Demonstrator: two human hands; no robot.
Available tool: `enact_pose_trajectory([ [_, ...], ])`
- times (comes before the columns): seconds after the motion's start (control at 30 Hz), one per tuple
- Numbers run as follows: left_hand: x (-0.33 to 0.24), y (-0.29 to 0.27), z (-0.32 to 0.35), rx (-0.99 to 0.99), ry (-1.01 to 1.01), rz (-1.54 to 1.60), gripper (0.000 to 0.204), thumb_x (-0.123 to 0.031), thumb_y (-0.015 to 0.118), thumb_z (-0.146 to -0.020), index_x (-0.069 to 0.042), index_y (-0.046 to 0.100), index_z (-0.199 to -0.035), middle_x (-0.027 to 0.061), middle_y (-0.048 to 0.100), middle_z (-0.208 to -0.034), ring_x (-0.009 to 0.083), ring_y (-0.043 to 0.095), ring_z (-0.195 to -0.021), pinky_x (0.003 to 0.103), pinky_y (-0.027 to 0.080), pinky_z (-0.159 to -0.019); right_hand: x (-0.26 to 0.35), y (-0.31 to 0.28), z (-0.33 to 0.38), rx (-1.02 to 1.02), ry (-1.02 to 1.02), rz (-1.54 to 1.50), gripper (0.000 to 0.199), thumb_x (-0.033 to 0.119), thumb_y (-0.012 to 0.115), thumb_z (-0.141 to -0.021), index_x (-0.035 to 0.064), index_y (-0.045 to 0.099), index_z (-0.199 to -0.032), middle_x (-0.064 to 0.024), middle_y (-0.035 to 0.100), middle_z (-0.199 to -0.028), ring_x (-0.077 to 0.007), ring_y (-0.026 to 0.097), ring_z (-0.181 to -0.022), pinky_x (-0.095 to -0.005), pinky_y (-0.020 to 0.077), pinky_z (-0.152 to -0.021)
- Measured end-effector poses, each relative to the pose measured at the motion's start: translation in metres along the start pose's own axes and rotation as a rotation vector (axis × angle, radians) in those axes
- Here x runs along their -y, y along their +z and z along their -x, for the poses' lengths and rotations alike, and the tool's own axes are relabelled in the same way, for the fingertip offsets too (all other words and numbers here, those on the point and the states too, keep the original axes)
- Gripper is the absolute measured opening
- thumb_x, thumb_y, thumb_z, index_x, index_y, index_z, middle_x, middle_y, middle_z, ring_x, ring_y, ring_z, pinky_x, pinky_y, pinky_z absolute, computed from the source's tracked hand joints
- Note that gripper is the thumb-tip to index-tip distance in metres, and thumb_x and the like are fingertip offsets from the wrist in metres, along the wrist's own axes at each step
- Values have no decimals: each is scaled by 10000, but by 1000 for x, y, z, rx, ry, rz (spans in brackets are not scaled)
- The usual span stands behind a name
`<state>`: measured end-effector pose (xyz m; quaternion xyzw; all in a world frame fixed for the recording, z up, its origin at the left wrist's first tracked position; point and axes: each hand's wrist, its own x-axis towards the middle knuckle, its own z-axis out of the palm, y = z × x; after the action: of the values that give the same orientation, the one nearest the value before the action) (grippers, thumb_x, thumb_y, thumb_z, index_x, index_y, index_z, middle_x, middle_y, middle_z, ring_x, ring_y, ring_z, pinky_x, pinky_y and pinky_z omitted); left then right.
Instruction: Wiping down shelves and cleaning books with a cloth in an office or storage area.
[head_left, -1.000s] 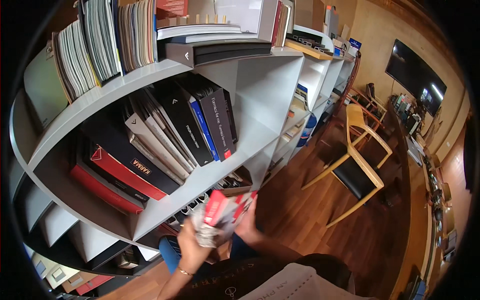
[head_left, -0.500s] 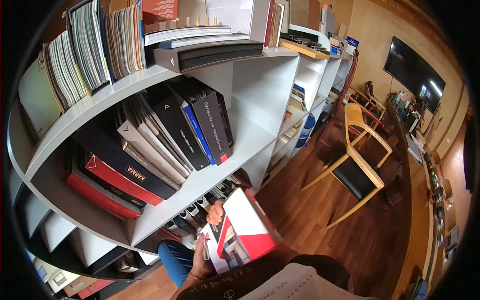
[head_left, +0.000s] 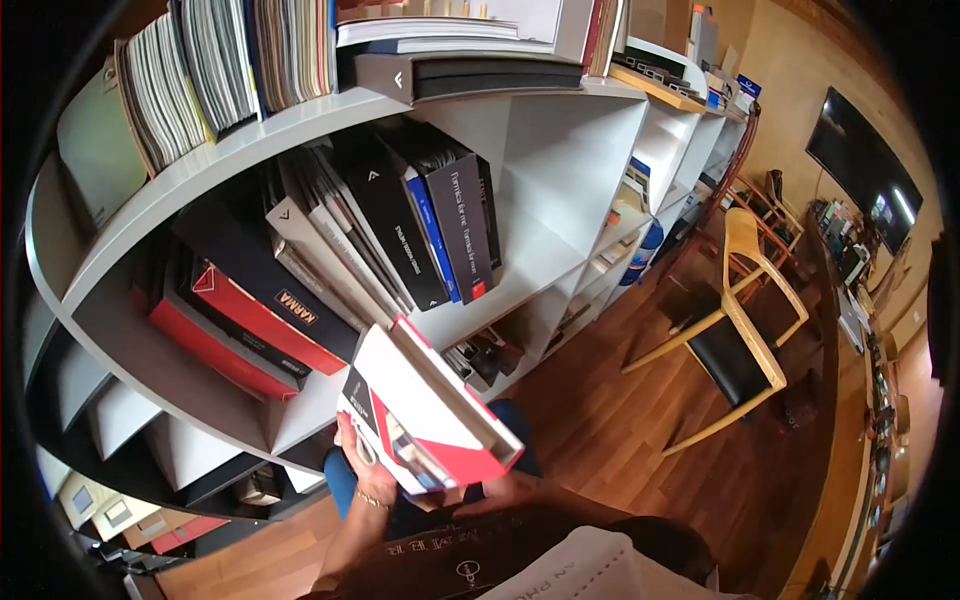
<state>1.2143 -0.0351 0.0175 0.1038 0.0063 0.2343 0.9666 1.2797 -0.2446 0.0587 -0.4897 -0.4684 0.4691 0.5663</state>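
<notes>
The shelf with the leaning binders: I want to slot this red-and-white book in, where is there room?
The middle shelf is bare right of the dark binders, up to the white divider. Left of them it is packed to the red binders. Both hands hold the red-and-white book.

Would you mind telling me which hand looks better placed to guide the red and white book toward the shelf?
Probably the left hand: it grips the red and white book at the end nearest the white shelf. The right hand only supports it from beneath, on the far side.
</notes>
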Motion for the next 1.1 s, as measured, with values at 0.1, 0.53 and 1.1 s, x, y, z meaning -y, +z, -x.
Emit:
enact_pose_trajectory([
  [0.1,10,1,-16,-104,83,-16,512,-460,534,-933,-56,563,-1246,98,629,-1216,254,616,-1069,411,473,-972,3,8,-11,-184,-219,-148,557,-11,674,-817,14,425,-1315,-108,549,-1168,-174,559,-1088,-326,486,-899],
  [0.53,-27,11,-79,152,585,-1895,343,-337,726,-819,-32,612,-926,97,614,-712,245,607,-637,378,486,-602,2,-138,25,-937,-292,-205,522,-53,589,-823,-3,445,-1323,-142,565,-1175,-253,611,-1006,-376,604,-699],
  [1.1,-16,-4,-114,240,572,-2509,498,-512,702,-752,-42,572,-851,178,642,-827,367,627,-806,449,499,-723,73,-375,-8,-1011,-130,178,557,140,676,-792,170,478,-1312,-60,636,-1148,-220,669,-914,-402,593,-507],
])
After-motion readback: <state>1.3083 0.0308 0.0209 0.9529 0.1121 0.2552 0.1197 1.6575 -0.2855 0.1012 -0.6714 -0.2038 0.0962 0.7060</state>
